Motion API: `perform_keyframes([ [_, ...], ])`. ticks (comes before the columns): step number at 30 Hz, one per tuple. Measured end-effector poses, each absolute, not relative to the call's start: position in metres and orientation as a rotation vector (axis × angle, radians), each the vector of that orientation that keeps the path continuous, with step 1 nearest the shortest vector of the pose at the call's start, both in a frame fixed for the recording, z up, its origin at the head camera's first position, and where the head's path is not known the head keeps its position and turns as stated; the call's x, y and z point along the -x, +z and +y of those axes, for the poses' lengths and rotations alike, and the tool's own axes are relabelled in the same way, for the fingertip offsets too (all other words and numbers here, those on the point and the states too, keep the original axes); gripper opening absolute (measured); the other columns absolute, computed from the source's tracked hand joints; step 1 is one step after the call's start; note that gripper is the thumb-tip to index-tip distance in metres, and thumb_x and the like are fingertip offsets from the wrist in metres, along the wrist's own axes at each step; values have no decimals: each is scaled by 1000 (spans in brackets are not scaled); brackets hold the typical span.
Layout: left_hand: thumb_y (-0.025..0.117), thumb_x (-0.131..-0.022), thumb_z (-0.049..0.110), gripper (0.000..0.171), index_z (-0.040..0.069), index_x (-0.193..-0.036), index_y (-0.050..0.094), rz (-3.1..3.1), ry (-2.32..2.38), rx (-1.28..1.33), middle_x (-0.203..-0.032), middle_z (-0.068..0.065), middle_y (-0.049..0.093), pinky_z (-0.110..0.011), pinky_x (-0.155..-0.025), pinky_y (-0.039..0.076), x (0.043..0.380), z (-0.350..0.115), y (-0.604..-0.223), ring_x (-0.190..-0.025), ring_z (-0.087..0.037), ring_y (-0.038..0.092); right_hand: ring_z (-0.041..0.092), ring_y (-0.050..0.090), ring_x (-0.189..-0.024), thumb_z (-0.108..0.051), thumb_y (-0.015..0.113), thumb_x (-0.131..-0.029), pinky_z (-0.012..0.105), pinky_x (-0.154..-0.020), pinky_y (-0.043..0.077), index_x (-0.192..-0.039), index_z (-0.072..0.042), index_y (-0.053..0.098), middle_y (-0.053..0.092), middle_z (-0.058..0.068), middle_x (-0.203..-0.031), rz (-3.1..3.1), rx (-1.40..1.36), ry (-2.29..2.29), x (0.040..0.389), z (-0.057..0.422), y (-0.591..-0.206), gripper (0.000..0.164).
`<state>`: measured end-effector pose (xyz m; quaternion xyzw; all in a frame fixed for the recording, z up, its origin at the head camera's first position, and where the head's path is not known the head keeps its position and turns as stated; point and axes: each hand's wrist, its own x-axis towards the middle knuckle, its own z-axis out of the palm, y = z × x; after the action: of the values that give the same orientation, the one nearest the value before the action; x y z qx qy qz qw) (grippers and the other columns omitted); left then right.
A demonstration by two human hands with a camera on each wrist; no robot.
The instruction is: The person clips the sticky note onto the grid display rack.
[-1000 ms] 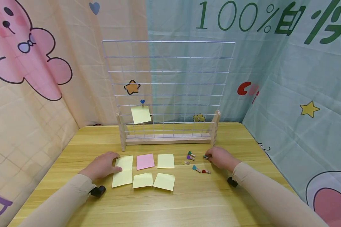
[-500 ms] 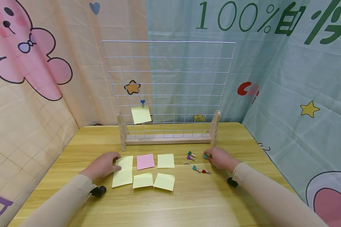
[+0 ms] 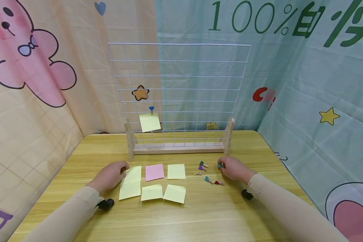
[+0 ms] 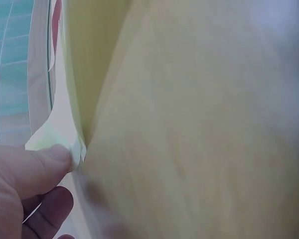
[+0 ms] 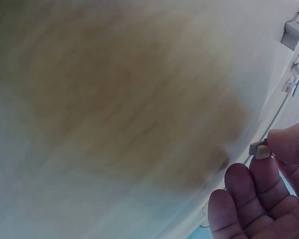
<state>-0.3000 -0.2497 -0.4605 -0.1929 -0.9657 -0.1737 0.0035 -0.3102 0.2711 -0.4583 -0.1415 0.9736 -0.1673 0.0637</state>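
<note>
My left hand (image 3: 110, 175) is at the left edge of a pale yellow sticky note (image 3: 133, 174). In the left wrist view, thumb and fingers pinch a corner of that note (image 4: 67, 127), which bends up from the table. On the right, my right hand (image 3: 236, 168) holds a mini clothespin with a teal head (image 3: 219, 165). Its wooden end (image 5: 260, 150) pokes out between thumb and fingertips in the right wrist view. Between the hands lie a pink note (image 3: 155, 172) and several other yellow notes (image 3: 152, 192).
A white wire grid rack (image 3: 181, 112) on wooden feet stands behind the notes. A blue heart clothespin (image 3: 152, 108) holds one yellow note (image 3: 150, 122) on it. Loose mini clothespins lie left of my right hand, among them a purple one (image 3: 203, 168) and a red one (image 3: 219, 183).
My left thumb has moved up along the note's left edge toward its upper corner. The teal clothespin has turned in my right fingers; the other things have stayed put.
</note>
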Motion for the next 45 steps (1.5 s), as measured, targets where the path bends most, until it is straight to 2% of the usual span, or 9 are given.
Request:
perform_keyframes([
  [4, 66, -101, 5, 12, 9, -112, 70, -3010, -552, 591, -104, -2, 71, -46, -88, 55, 300, -249, -460, -92, -19, 62, 18, 55, -80, -8, 68, -100, 39, -78, 53, -102, -10, 65, 62, 2, -88, 2947, 437, -518, 309, 271, -458, 3],
  [10, 65, -101, 5, 13, 10, -111, 71, -3000, -546, 566, -105, -3, 73, -49, -90, 56, 299, -249, -459, -95, -20, 65, 18, 57, -82, -10, 68, -101, 42, -80, 55, -102, -8, 65, 64, 3, -91, 2964, 439, -538, 307, 271, -457, 4],
  [17, 64, -103, 8, 11, 9, -111, 72, -2973, -535, 556, -108, -6, 76, -53, -92, 58, 298, -248, -455, -101, -26, 71, 19, 55, -78, -9, 66, -101, 38, -74, 51, -101, -8, 63, 62, 4, -86, 2979, 411, -566, 306, 271, -457, 4],
  [21, 63, -104, 9, 12, 8, -111, 72, -2951, -560, 549, -108, -7, 76, -53, -92, 58, 299, -249, -454, -102, -28, 72, 20, 58, -80, -11, 66, -101, 40, -78, 55, -118, -5, 66, 67, 6, -93, 2989, 409, -550, 307, 269, -456, 17],
  [24, 62, -104, 10, 12, 9, -111, 71, -2946, -592, 528, -109, -7, 75, -54, -93, 57, 300, -248, -454, -102, -27, 71, 19, 63, -86, -11, 66, -102, 45, -85, 58, -127, -5, 68, 73, 10, -106, 3003, 438, -534, 306, 267, -454, 26],
  [28, 60, -106, 11, 13, 8, -112, 71, -2942, -649, 494, -110, -8, 74, -54, -92, 56, 301, -246, -452, -101, -26, 69, 20, 68, -94, -11, 67, -101, 49, -92, 60, -122, -5, 71, 76, 12, -115, 3022, 470, -514, 305, 265, -453, 22],
  [31, 59, -107, 12, 15, 6, -113, 71, -2929, -683, 474, -110, -9, 74, -50, -89, 57, 302, -245, -450, -97, -24, 67, 19, 68, -91, -12, 69, -101, 49, -92, 60, -119, -5, 72, 76, 11, -110, 3026, 464, -506, 303, 263, -451, 20],
  [38, 57, -108, 14, 19, 4, -117, 71, -2884, -786, 450, -102, -8, 72, -39, -79, 52, 302, -243, -445, -86, -20, 60, 16, 61, -81, -15, 71, -101, 42, -83, 59, -116, -5, 72, 74, 7, -101, 3023, 427, -561, 302, 261, -448, 18],
  [45, 56, -109, 14, 23, 1, -123, 70, -2824, -861, 447, -107, -10, 71, -39, -79, 52, 301, -240, -441, -88, -21, 59, 15, 63, -82, -15, 72, -101, 41, -81, 60, -114, -4, 73, 76, 8, -102, 3045, 471, -583, 303, 259, -448, 18],
])
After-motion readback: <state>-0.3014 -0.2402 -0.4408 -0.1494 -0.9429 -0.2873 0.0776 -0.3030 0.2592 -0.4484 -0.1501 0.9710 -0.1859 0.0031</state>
